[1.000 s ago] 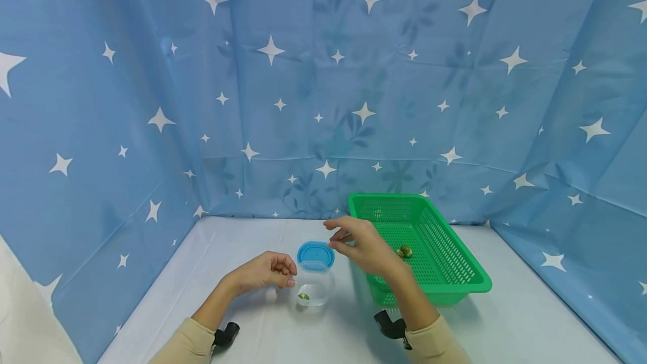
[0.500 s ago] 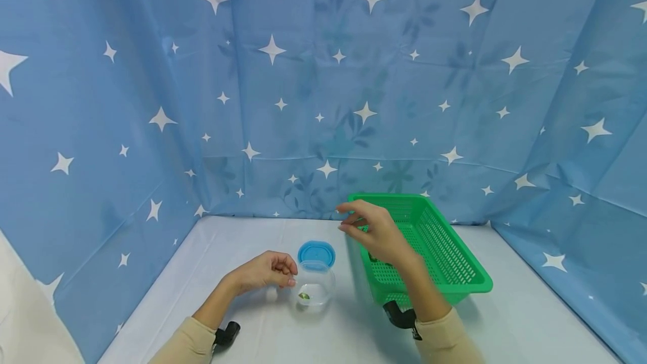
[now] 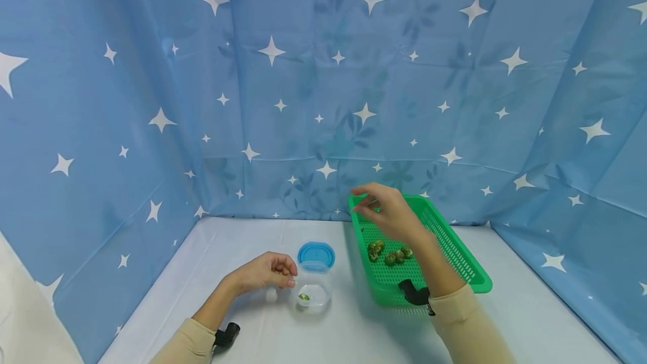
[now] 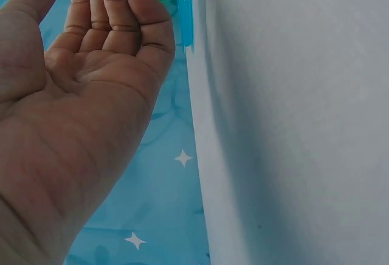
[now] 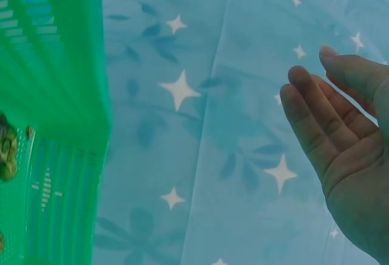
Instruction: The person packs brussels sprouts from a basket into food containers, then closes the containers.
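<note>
My left hand (image 3: pixel 265 270) stays with curled fingers at the left rim of a small clear plastic container (image 3: pixel 313 295); whether it pinches the rim I cannot tell. Inside the container lies a small green-and-brown lump (image 3: pixel 304 297). My right hand (image 3: pixel 386 209) hovers over the back left part of a green plastic basket (image 3: pixel 477 274). Its fingers are loosely bent, and in the right wrist view nothing shows between the thumb and fingers (image 5: pixel 307 113). Several round green-brown lumps (image 3: pixel 375 250) lie on the basket's floor. The left wrist view shows the left palm (image 4: pixel 91 89).
A blue lid (image 3: pixel 316 254) lies just behind the container. White cloth (image 3: pixel 242 235) covers the table. Blue star-patterned curtains (image 3: pixel 323 100) hang behind and at both sides. A black wrist camera mount (image 3: pixel 226 335) sits by each sleeve.
My right hand has moved up and to the right, from beside the lid to over the basket, uncovering more lumps there. My left hand has stayed by the container.
</note>
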